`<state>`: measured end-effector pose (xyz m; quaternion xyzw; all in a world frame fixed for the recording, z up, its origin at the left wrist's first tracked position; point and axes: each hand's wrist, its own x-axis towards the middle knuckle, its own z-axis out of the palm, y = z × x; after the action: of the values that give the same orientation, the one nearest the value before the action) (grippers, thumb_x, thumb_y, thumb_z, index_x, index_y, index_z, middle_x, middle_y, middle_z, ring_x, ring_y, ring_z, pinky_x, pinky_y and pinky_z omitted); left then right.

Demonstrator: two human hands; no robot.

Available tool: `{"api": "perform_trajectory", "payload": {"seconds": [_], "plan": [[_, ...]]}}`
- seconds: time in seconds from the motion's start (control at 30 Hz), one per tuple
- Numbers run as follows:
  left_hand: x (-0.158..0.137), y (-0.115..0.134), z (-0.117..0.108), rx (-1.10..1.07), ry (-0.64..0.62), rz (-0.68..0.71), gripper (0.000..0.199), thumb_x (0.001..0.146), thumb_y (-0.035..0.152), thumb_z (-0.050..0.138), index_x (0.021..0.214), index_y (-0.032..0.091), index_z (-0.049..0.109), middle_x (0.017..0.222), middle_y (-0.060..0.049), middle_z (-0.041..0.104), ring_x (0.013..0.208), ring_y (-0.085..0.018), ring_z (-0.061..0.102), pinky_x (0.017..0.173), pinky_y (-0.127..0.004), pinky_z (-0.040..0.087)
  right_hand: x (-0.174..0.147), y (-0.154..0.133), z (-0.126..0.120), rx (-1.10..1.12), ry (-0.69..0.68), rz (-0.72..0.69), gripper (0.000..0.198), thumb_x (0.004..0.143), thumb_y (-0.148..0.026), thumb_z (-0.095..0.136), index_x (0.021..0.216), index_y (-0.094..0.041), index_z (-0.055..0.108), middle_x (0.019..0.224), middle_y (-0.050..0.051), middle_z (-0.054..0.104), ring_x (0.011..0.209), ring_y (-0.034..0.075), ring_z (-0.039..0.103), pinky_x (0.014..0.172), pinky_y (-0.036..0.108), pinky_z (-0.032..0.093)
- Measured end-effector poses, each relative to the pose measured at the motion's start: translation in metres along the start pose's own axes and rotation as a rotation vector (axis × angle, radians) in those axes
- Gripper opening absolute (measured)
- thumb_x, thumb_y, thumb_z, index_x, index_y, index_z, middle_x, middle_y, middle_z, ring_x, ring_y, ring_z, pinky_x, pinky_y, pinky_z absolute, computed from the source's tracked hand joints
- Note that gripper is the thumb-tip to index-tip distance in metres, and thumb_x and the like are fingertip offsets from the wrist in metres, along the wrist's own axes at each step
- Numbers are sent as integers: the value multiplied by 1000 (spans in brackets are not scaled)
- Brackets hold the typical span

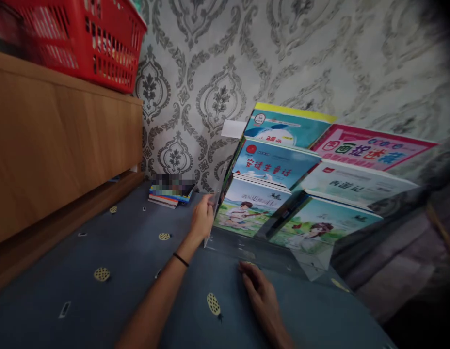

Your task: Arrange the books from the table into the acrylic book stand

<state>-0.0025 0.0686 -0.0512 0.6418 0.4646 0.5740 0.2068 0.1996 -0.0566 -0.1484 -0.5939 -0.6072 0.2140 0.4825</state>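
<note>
A clear acrylic book rack (205,238) stands on the blue cloth, holding several books in stepped rows. My left hand (202,218), a dark band at its wrist, is closed around the rack's left side edge. My right hand (260,289) lies low over the cloth before the rack's front, fingers loosely bent and slightly apart, nothing seen in them. Nearest it in the bottom row are a book with a guitar player (247,208) and another green-blue book (323,228). Behind are two blue books (274,162) (294,127), a pale book (356,184) and a pink book (374,148).
A small stack of books (165,199) lies left of the rack, by the patterned wall (221,92). A wooden cabinet (65,140) borders the left side, with a red basket (112,48) on top. Pineapple-print blue cloth (130,252) covers the surface. Dark fabric hangs at the right.
</note>
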Motion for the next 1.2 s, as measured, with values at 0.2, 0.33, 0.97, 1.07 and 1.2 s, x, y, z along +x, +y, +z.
{"api": "perform_trajectory", "payload": {"seconds": [0.2, 0.33, 0.97, 1.07, 1.2], "plan": [[9, -47, -17, 432, -4, -62, 36, 87, 4, 44, 116, 18, 60, 114, -10, 68, 112, -21, 63, 101, -39, 48, -1, -6, -1, 47, -5, -5, 35, 80, -45, 58, 101, -21, 73, 98, 10, 77, 90, 26, 73, 83, 41, 58], [28, -71, -37, 639, -16, -60, 44, 85, 7, 48, 129, 11, 50, 133, -21, 55, 132, -31, 47, 110, -51, 38, -1, -10, -1, 40, -2, -30, 33, 80, -43, 56, 99, -22, 74, 97, 9, 76, 91, 26, 72, 85, 41, 57], [82, -103, -20, 1199, -249, 5, 49, 94, 11, 33, 141, 14, 46, 140, -27, 49, 132, -44, 42, 93, -67, 44, 0, -7, -3, 11, -21, -30, 30, 83, -45, 52, 90, -26, 75, 107, 9, 75, 104, 28, 69, 93, 45, 55], [80, -100, -24, 1225, -266, 11, 46, 95, 14, 32, 138, 10, 48, 133, -29, 52, 126, -44, 48, 90, -62, 47, 0, -10, -4, 8, -34, -41, 30, 83, -44, 52, 90, -26, 75, 107, 9, 75, 103, 28, 70, 92, 44, 56], [73, -96, -34, 1240, -290, 20, 45, 96, 13, 29, 135, 8, 49, 126, -29, 55, 123, -42, 50, 88, -57, 50, 1, -12, -6, -1, -45, -43, 29, 83, -42, 52, 89, -26, 75, 106, 9, 76, 100, 27, 70, 92, 44, 56]]}}
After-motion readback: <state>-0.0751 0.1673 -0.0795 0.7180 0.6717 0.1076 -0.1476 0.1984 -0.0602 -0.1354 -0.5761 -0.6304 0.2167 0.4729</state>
